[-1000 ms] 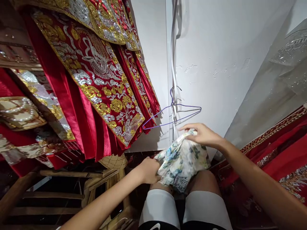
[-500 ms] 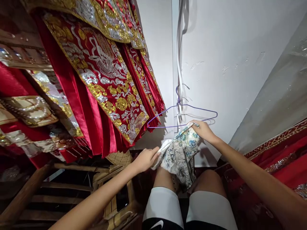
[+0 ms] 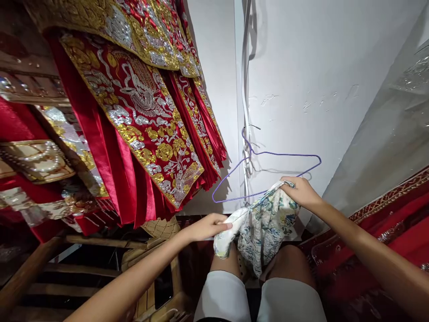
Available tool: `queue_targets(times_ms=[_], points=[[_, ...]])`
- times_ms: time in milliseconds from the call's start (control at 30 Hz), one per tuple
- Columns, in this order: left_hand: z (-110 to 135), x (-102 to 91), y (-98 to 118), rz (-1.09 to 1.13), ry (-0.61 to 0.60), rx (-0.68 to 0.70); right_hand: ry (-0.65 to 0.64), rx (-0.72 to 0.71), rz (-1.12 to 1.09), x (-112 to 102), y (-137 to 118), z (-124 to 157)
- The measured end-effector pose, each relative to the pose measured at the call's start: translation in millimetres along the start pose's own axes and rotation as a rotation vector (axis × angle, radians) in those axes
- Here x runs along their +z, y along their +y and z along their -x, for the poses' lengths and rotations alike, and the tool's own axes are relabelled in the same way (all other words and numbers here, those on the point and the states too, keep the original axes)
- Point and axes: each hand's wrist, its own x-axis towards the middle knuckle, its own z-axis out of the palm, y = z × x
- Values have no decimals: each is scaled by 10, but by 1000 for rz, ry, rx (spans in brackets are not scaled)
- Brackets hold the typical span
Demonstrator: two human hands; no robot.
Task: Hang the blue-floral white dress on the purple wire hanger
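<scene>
A small floral garment (image 3: 261,223), white with blue and green print, hangs between my two hands above my knees. My left hand (image 3: 206,226) pinches its left edge, fingers closed on the cloth. My right hand (image 3: 300,191) grips its upper right corner, just under a purple wire hanger (image 3: 268,154). The hanger hangs from a white strip on the white wall (image 3: 295,67), and its lower wire runs close to the top of the garment.
Red robes with gold and silver embroidery (image 3: 140,112) hang at the left, reaching almost to the hanger. More red embroidered cloth (image 3: 395,223) lies at the right. A wooden rack (image 3: 83,264) and a woven basket (image 3: 162,227) sit at lower left.
The garment has been spread wider between my hands. My right hand moved right and slightly down with its corner, and the hanger has swung so it faces me more.
</scene>
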Motion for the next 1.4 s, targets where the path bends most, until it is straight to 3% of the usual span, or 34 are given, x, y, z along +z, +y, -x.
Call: queue_targets(times_ms=[167, 433, 700, 933, 1033, 1233, 1333, 1400], points=[[-23, -23, -32, -521, 82, -36, 12, 63, 88, -7, -76, 32], [-44, -313, 108, -689, 344, 18, 52, 49, 65, -56, -125, 81], [-93, -507, 272, -699, 694, 174, 118, 26, 54, 125, -94, 142], [-421, -488, 613, -708, 702, 372, 27, 12, -129, 314, -415, 324], [-614, -561, 571, -657, 781, 411, 0, 7, -150, 329, -454, 371], [-690, -819, 324, -484, 1125, 365, -35, 38, -152, 294, -269, 381], [-636, -859, 355, -358, 1129, 373, -46, 54, -167, 300, -254, 384], [-646, -849, 441, -415, 1093, 428, -29, 45, -158, 325, -293, 389]])
